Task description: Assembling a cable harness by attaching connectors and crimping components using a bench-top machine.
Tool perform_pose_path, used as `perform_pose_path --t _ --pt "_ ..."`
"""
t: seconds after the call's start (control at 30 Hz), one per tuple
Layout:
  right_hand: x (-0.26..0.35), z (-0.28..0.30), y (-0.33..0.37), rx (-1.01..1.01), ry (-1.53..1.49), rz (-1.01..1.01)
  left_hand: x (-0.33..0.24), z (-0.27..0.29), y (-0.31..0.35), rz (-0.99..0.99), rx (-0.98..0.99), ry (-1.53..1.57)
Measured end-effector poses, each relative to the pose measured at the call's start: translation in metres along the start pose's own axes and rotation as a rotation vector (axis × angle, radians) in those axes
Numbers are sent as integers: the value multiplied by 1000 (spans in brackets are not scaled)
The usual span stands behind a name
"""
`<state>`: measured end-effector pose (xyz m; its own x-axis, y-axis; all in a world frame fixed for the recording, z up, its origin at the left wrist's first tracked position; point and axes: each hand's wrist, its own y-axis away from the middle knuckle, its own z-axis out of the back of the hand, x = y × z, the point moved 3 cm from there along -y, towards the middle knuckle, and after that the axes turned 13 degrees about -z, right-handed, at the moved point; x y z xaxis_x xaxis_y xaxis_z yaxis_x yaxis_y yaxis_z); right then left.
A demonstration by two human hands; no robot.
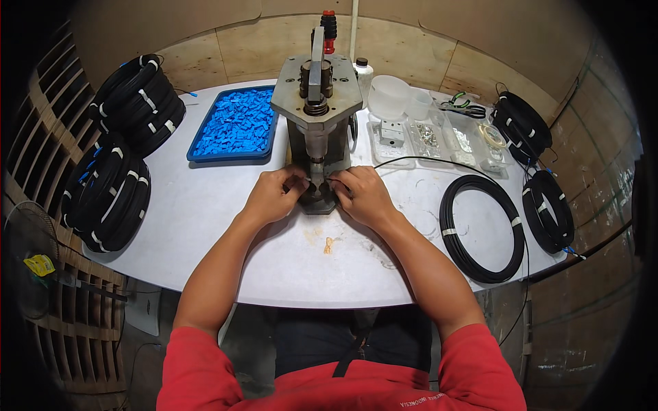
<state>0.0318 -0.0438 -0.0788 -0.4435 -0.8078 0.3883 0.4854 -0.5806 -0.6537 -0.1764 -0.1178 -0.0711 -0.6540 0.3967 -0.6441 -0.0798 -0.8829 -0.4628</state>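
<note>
A metal bench press (317, 103) stands at the middle of the table. Both my hands meet at its lower tooling, one on each side. My left hand (276, 195) is closed in a pinch at the left of the tooling; what lies between its fingertips is too small to make out. From the other side my right hand (364, 196) pinches a thin black cable close to the tooling. That cable (439, 159) arches away to the right, toward a loose black cable coil (449, 233) lying flat. The cable's end is hidden by my fingers and the press.
Left of the press sits a blue tray (229, 159) full of small blue pieces. Taped cable coils (140, 103) are stacked at the far left, others (522, 127) at the far right. Clear containers (439, 140) of small parts, scissors (469, 108) and a white bottle (363, 70) stand back right.
</note>
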Motion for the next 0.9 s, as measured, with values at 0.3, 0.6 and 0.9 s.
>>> perform_pose_path --t 0.3,0.6,0.9 --pt "-2 -1 0 12 -6 -3 -5 1 -1 24 11 -4" --pt "0 0 0 -2 -22 0 -6 2 0 -8 -8 -21" --pt "1 1 -1 28 -23 -29 -4 1 0 2 -6 -10"
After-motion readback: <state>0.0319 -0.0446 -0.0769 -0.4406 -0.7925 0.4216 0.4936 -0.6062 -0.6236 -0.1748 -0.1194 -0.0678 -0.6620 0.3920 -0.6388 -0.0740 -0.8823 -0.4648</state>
